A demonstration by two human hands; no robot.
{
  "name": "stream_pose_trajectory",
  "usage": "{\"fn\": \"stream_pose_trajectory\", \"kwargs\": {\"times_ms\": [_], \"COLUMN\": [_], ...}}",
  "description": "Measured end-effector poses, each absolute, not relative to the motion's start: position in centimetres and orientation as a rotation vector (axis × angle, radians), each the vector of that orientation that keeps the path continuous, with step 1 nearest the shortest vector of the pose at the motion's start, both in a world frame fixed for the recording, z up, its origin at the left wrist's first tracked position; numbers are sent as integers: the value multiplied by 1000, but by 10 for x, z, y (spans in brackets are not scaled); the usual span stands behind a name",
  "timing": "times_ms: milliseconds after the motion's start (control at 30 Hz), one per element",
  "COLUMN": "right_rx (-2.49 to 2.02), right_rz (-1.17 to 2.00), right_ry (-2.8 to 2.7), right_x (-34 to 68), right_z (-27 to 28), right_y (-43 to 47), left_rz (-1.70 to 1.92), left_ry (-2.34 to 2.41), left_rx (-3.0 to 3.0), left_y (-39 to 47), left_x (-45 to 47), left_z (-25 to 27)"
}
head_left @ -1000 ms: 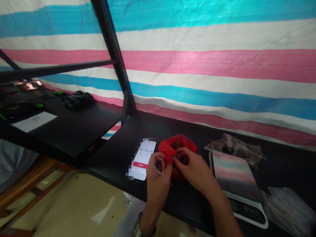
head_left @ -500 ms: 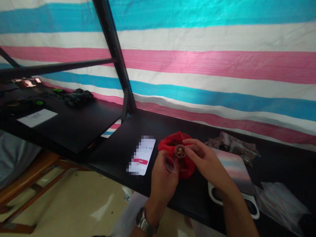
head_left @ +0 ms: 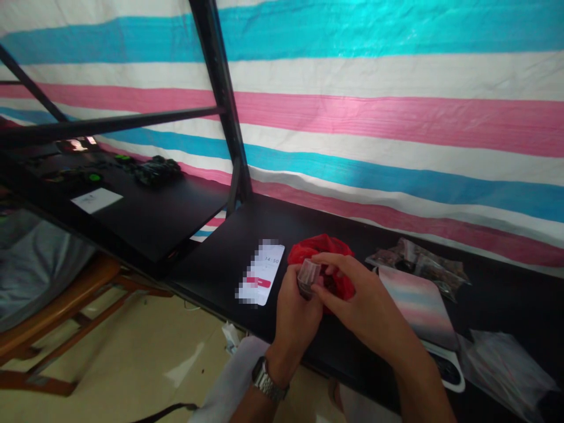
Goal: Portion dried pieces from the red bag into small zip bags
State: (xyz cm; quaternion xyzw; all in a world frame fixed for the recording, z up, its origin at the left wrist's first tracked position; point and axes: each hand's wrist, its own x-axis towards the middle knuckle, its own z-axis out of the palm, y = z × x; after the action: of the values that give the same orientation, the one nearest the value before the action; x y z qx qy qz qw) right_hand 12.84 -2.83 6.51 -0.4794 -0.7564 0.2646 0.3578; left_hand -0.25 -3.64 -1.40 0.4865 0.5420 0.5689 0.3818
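Note:
A small clear plastic cup (head_left: pixel 311 270) is tipped mouth-down between the thumb and fingers of my right hand (head_left: pixel 348 288). Under it, my left hand (head_left: pixel 297 317) is closed around a small clear bag (head_left: pixel 305 288), whose mouth meets the cup. Most of that bag is hidden by my fingers. Behind both hands sits an open red plastic bag (head_left: pixel 321 242) with dark brown pieces inside, partly covered by my right hand. On my left wrist is a metal watch (head_left: pixel 264 379).
A kitchen scale (head_left: pixel 418 302) with a shiny plate stands right of my hands. Filled clear bags (head_left: pixel 423 264) lie behind it, and flat clear bags (head_left: pixel 506 364) at its right. A phone (head_left: pixel 267 273) lies left on the black table (head_left: pixel 211 276). A wooden chair (head_left: pixel 101 282) stands at left.
My right hand has brought the cup of brown pieces from above the red bag to the small bag's mouth and turned it over. The view has shifted slightly.

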Motion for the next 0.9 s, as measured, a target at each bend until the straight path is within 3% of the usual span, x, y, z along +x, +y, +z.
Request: {"fn": "stream_pose_trajectory", "kwargs": {"times_ms": [267,500,900], "right_rx": [-1388,-1445,-1159], "right_rz": [530,684,1108], "right_ry": [-1694,-1960,-1936], "right_x": [143,145,132], "right_z": [60,30,67], "right_y": [-17,-5,-29], "left_rz": [1562,1882,1878], "left_ry": [1519,1593,1445], "left_rx": [1413,1746,1457], "left_y": [-36,-36,-41], "left_x": [-4,-9,-10], "left_z": [-15,-17,-26]}}
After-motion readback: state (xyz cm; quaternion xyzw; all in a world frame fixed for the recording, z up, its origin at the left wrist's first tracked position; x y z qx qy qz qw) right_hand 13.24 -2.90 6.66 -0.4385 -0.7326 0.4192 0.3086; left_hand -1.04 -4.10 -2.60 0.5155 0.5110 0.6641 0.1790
